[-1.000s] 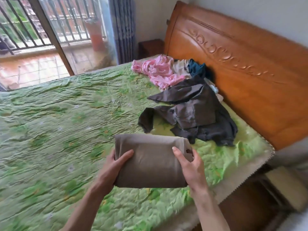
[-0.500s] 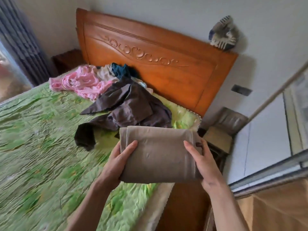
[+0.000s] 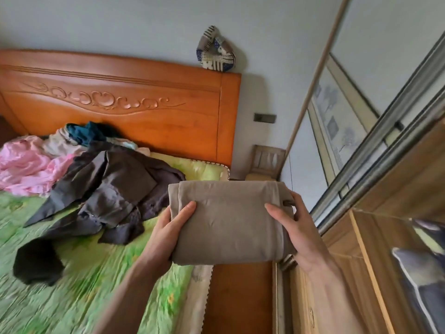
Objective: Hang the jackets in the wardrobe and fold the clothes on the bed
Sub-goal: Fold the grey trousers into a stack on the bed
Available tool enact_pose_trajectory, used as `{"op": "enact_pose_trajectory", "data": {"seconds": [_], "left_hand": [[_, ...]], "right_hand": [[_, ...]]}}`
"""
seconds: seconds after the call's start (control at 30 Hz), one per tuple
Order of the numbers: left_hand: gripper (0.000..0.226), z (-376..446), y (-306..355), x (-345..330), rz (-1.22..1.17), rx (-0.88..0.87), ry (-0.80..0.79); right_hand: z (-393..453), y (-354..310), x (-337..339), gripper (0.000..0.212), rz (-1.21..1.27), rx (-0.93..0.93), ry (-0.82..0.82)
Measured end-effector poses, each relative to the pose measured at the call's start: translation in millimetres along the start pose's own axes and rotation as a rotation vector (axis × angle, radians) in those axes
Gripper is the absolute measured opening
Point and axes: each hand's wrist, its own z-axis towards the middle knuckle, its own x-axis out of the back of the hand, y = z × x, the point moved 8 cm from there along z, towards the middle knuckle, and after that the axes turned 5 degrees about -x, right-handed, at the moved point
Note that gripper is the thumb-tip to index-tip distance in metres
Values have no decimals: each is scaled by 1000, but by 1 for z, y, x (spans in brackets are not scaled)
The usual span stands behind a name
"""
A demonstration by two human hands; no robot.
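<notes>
Folded beige cloth (image 3: 228, 220) is held in the air at the centre of the view, past the bed's edge, clamped on its short sides by the left hand (image 3: 168, 227) and the right hand (image 3: 298, 227), thumbs laid on top. At 9 o'clock from it, a dark brown jacket (image 3: 108, 189) is spread crumpled on the green bedspread (image 3: 72, 297). Farther, at 10 o'clock, pink clothing (image 3: 29, 165) and a teal garment (image 3: 84, 132) are heaped against the wooden headboard (image 3: 144, 121). At 3 o'clock, the wardrobe (image 3: 385, 225) is seen.
</notes>
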Motion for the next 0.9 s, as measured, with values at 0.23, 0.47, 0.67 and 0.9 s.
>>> {"op": "enact_pose_trajectory", "data": {"seconds": [0.23,0.47,0.67,0.9], "left_hand": [[49,33,-4,-73,75,29,-115],[48,74,-12,-137,152,93,-255],[53,121,-16,-196,223,140,-430],[53,159,-3,-261,240,209,-612]], "right_hand": [[6,-10,69,57,55,46,155],[6,-16,120,46,69,107,388],[12,-19,154,28,38,68,651],[2,-41,172,30,133,18,914]]}}
